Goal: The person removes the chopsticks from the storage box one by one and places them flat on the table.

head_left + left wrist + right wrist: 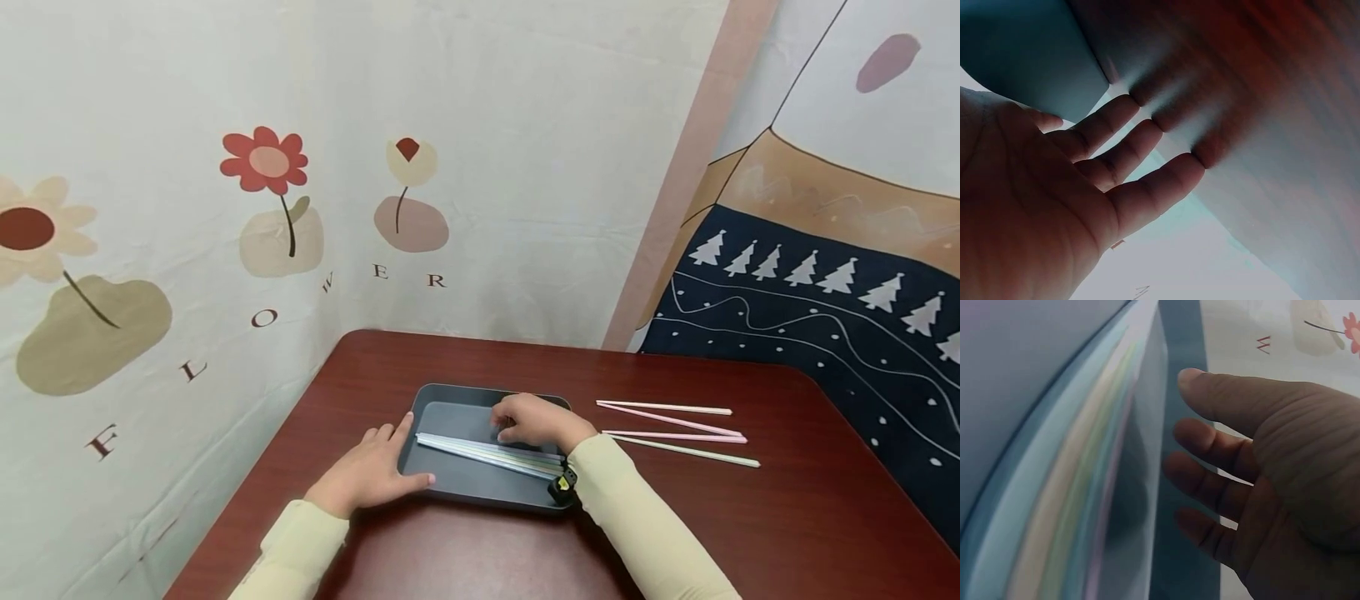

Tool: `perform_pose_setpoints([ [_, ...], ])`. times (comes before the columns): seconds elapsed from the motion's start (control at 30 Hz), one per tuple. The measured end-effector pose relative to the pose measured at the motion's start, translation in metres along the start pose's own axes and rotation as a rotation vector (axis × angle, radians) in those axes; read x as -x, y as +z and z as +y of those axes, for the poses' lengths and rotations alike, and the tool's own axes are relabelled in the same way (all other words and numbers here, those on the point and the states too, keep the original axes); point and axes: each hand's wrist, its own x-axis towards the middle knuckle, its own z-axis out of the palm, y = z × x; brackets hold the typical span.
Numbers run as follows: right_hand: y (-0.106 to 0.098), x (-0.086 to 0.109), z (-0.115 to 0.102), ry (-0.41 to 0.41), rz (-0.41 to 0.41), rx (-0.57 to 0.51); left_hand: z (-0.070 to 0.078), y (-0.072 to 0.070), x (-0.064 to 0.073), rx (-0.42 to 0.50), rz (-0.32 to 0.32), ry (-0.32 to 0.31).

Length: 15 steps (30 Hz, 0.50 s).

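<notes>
A dark grey rectangular tray (453,414) sits on the table. Several pastel chopsticks (480,452) lie in it as a loose bundle, slanting from its left side toward the near right corner. My left hand (367,473) is at the tray's left end, fingers extended along the rim and thumb spread over the near left corner; the left wrist view shows its palm with nothing in it. Over the far right part of the tray, my right hand (534,419) has loosely bent fingers. In the right wrist view these fingers (1210,440) hold nothing and stand beside the chopsticks (1079,481).
Right of the tray, pink chopsticks (675,422) and pale chopsticks (690,452) lie on the reddish-brown table (555,554) in a zigzag. A printed cloth (525,167) hangs behind the table's far and left edges. A dark device is strapped to the right wrist.
</notes>
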Motion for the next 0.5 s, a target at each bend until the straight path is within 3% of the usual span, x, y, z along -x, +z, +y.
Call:
perform_pose_setpoints([
  [0.2,0.007,-0.003,0.001,0.003,-0.046,-0.054,0.001,0.0,0.0,-0.002,0.013,0.006],
  [0.5,0.017,-0.008,0.001,-0.01,-0.055,-0.04,0.002,0.0,0.0,0.002,0.008,-0.004],
])
